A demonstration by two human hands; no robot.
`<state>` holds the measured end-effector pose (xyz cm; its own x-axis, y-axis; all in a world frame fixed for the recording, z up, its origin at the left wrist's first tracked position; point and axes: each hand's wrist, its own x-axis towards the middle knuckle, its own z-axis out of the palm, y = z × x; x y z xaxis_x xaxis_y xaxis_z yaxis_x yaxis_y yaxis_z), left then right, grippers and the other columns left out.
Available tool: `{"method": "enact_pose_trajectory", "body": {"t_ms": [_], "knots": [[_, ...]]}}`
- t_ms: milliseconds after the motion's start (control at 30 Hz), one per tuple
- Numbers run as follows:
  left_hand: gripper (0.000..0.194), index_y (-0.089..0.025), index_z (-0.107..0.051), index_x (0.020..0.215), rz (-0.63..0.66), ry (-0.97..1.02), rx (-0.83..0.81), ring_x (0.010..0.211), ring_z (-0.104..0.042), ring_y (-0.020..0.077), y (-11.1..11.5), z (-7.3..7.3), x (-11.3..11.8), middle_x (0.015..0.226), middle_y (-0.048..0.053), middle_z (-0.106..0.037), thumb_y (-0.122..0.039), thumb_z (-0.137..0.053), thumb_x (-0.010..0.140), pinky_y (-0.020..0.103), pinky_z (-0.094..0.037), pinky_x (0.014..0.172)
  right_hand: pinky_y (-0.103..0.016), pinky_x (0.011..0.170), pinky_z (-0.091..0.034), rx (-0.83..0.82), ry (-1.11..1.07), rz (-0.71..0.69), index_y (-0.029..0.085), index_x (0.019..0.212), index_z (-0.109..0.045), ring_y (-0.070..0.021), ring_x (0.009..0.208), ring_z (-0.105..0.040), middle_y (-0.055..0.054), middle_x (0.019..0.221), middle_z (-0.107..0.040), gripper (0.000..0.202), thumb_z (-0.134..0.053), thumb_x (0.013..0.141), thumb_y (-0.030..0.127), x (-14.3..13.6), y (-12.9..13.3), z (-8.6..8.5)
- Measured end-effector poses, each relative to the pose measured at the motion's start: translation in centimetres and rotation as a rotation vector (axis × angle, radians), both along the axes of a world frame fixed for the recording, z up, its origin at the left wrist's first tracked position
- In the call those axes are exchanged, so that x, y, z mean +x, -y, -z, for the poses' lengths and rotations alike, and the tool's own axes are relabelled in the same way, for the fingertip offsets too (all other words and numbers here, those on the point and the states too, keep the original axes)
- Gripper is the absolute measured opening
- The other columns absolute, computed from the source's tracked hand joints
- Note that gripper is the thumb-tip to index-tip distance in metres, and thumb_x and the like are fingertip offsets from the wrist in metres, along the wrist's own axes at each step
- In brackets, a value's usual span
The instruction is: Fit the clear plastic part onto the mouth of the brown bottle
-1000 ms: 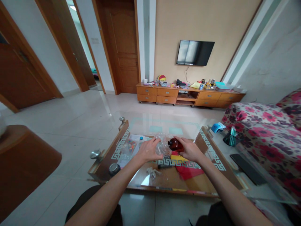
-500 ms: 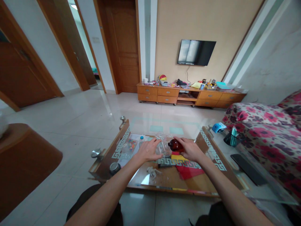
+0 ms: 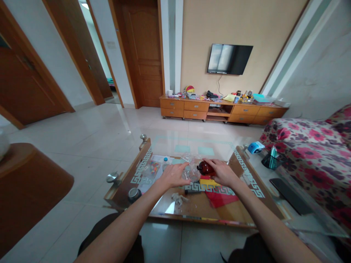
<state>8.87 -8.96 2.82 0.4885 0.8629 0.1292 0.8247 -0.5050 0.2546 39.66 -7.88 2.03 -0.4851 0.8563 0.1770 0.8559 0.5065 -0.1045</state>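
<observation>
The right hand [image 3: 222,173] is gripping the dark amber round bottle [image 3: 205,168]; the left hand [image 3: 172,175] is pressing the crinkled clear plastic bag [image 3: 190,168] open-fingered, ideally keeping both steady.

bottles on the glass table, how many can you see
2. A brown bottle lies on its side under the right hand. A small clear bottle with a blue cap stands beyond the left hand. The crumpled clear plastic between the hands may hide more.
</observation>
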Motion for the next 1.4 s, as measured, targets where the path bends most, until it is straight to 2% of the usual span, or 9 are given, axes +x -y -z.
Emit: {"method": "enact_pose_trajectory", "body": {"t_ms": [367, 633, 933, 1200, 1400], "knots": [[0.084, -0.027, -0.051, 0.153, 0.01, 0.027, -0.001, 0.107, -0.075, 0.0374, -0.1, 0.2, 0.0, 0.118, 0.01, -0.078, -0.061, -0.077, 0.081, 0.045, -0.059, 0.085, -0.046, 0.107, -0.046, -0.005, -0.002, -0.01, 0.031, 0.167, -0.031, -0.0342, 0.13, -0.059, -0.013, 0.144, -0.061, 0.096, -0.071, 0.081, 0.02, 0.1, -0.1, 0.1], [0.089, -0.03, -0.049, 0.155, -0.009, 0.04, -0.075, 0.107, -0.075, 0.0349, -0.4, 0.3, -0.1, 0.115, 0.008, -0.078, -0.062, -0.081, 0.078, 0.043, -0.058, 0.089, -0.045, 0.109, -0.044, 0.0, 0.003, -0.003, 0.031, 0.166, -0.033, -0.0341, 0.131, -0.059, -0.013, 0.143, -0.061, 0.096, -0.071, 0.079, 0.017, 0.0, -0.2, 0.2], [0.099, -0.029, -0.05, 0.156, 0.017, 0.076, -0.089, 0.112, -0.074, 0.0361, -1.0, 1.1, -0.5, 0.122, 0.011, -0.077, -0.066, -0.087, 0.072, 0.045, -0.059, 0.091, -0.047, 0.111, -0.043, 0.009, 0.003, -0.012, 0.032, 0.166, -0.033, -0.0332, 0.133, -0.056, -0.013, 0.144, -0.06, 0.097, -0.071, 0.079, 0.015, 0.0, -0.1, 0.0], [0.094, -0.025, -0.062, 0.144, -0.006, 0.042, -0.099, 0.109, -0.074, 0.0375, -1.2, 1.1, -0.6, 0.115, 0.012, -0.079, -0.077, -0.083, 0.069, 0.047, -0.058, 0.093, -0.049, 0.113, -0.041, 0.031, 0.002, -0.031, 0.033, 0.166, -0.031, -0.0343, 0.136, -0.053, -0.012, 0.148, -0.058, 0.1, -0.072, 0.077, 0.014, 0.0, -0.1, 0.2], [0.086, -0.026, -0.062, 0.141, -0.022, 0.065, -0.128, 0.105, -0.076, 0.0355, -0.9, 0.8, -0.6, 0.11, 0.012, -0.079, -0.071, -0.084, 0.072, 0.044, -0.059, 0.088, -0.05, 0.114, -0.04, 0.046, 0.0, -0.047, 0.033, 0.166, -0.032, -0.0335, 0.135, -0.054, -0.012, 0.148, -0.057, 0.099, -0.07, 0.077, 0.012, -0.2, -0.1, -0.2]]}}
